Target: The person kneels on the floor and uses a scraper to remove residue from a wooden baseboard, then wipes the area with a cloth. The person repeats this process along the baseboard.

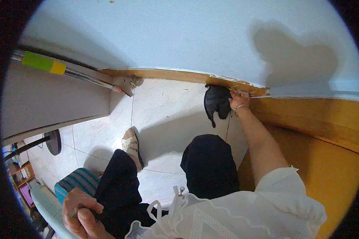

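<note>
My right hand (238, 101), with a bracelet at its wrist, reaches down to the foot of the wall. Its fingers are by the wooden baseboard (173, 74), at a small pale patch whose nature I cannot make out. Against the hand's left side lies a limp black item (217, 100) with finger-like lobes, perhaps a glove, on the tiled floor. My left hand (82, 213) is low at the left, in front of my dark trouser leg. Its thumb and fingers are curled together; a greyish spot shows between them, too unclear to name.
A pole with a green and yellow band (43, 62) leans along a grey panel (56, 92) at left. Below are a dark round base (53, 142) and a blue striped seat (76, 182). Wooden furniture (317, 143) borders the right. My sandalled foot (131, 146) stands on the tiles.
</note>
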Demonstrator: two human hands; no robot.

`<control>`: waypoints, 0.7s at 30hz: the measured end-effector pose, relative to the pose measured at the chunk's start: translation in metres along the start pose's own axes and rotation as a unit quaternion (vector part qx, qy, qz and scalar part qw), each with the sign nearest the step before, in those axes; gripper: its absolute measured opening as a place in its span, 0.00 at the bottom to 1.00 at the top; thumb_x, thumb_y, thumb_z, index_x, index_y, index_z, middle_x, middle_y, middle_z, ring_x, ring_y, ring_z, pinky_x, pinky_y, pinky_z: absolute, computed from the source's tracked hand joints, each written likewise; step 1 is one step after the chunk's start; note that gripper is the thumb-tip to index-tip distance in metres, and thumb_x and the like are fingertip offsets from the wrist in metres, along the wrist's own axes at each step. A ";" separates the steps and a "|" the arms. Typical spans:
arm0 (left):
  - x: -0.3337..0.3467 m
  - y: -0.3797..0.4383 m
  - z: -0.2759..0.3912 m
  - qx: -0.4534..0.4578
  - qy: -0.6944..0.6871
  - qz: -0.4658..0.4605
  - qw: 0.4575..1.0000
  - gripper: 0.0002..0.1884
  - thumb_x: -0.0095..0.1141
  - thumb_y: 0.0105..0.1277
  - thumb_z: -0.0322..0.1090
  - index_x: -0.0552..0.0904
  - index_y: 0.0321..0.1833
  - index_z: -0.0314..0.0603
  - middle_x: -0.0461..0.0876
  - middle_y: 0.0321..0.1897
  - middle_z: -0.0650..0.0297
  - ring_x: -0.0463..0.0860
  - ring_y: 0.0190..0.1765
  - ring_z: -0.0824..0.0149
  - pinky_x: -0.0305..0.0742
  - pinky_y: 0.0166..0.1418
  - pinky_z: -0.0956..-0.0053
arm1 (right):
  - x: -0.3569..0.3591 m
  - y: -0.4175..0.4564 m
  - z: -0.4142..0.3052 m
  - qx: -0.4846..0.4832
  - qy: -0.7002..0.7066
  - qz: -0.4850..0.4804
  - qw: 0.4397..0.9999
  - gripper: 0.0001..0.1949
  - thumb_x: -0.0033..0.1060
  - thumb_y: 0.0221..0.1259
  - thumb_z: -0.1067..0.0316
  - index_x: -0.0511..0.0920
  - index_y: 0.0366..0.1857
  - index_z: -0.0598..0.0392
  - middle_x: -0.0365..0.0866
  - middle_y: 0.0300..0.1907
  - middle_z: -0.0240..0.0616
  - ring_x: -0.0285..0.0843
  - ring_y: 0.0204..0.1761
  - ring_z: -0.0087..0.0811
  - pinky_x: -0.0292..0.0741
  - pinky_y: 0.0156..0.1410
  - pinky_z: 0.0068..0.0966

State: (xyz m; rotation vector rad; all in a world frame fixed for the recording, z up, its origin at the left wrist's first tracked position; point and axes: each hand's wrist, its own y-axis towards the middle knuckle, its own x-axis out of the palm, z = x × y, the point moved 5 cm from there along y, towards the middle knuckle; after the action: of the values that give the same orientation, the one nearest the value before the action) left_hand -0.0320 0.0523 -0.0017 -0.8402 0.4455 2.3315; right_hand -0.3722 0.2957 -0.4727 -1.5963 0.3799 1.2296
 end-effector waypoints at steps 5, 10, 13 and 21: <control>-0.005 -0.007 -0.004 -0.033 -0.021 0.032 0.999 0.23 0.47 0.71 0.47 0.75 0.27 0.31 0.73 0.19 0.60 0.68 0.22 0.70 0.61 0.26 0.75 | -0.012 -0.008 -0.088 0.086 0.015 -0.046 0.995 0.40 0.49 0.57 0.35 0.61 0.68 0.53 0.55 0.71 0.47 0.56 0.70 0.48 0.59 0.70 0.47; -0.003 -0.010 -0.006 -0.020 -0.022 0.028 0.999 0.21 0.48 0.70 0.49 0.76 0.29 0.34 0.73 0.20 0.60 0.68 0.22 0.68 0.63 0.27 0.75 | -0.011 -0.006 -0.155 0.005 0.048 -0.046 0.998 0.41 0.54 0.56 0.38 0.59 0.69 0.55 0.53 0.72 0.47 0.49 0.72 0.50 0.58 0.71 0.47; -0.002 -0.012 -0.006 -0.030 -0.023 0.028 0.999 0.21 0.49 0.70 0.48 0.75 0.29 0.35 0.73 0.21 0.60 0.68 0.22 0.68 0.63 0.27 0.75 | -0.011 -0.011 -0.164 -0.113 0.038 -0.088 0.989 0.39 0.50 0.61 0.42 0.52 0.72 0.49 0.40 0.76 0.42 0.44 0.74 0.50 0.50 0.74 0.51; -0.003 -0.015 -0.009 -0.056 -0.052 0.027 0.997 0.19 0.50 0.70 0.47 0.74 0.31 0.35 0.73 0.23 0.59 0.67 0.22 0.69 0.62 0.27 0.75 | 0.016 0.006 -0.019 -0.038 0.004 -0.072 0.997 0.34 0.39 0.64 0.40 0.53 0.73 0.41 0.51 0.74 0.37 0.48 0.73 0.47 0.47 0.74 0.51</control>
State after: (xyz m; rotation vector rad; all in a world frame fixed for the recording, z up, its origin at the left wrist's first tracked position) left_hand -0.0165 0.0577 -0.0072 -0.7637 0.2989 2.4553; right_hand -0.3600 0.2826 -0.4900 -1.6635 0.2218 1.1401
